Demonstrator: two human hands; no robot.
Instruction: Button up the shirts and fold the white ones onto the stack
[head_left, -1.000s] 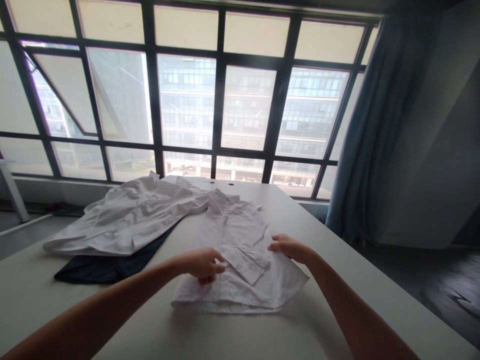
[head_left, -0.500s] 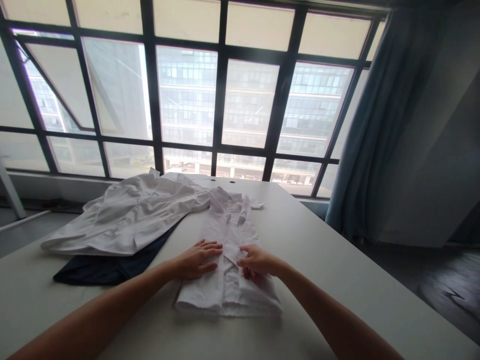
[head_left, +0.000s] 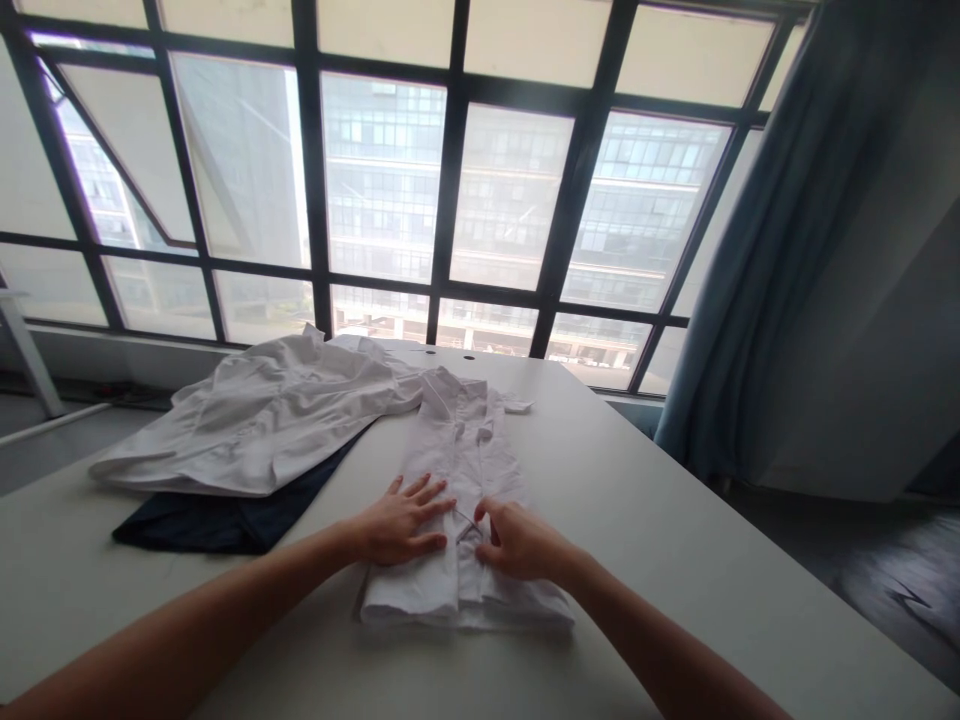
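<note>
A wide grid of dark-framed windows backlights a pale desk. In the middle of the desk lies a white shirt, with its collar toward the windows and its hem toward the person. It is now a narrow strip: a second ago its right side was spread out at an angle, and now that side is turned inward, so both long edges run close together down the middle. This suggests that the sideways folding is largely done, while the length remains unfolded.

The left hand, previously curled over the middle, now lies flat on the left panel with its fingers spread, apparently pressing it down. The right hand, which held the outspread edge, has come in to the meeting line; its thumb and first finger curl with a gap between them, and I cannot tell whether the other fingers grip any cloth.

Farther left, a rumpled white garment lies over a dark blue cloth, one end reaching the shirt near its collar. A blue curtain hangs beyond the desk on the right.
</note>
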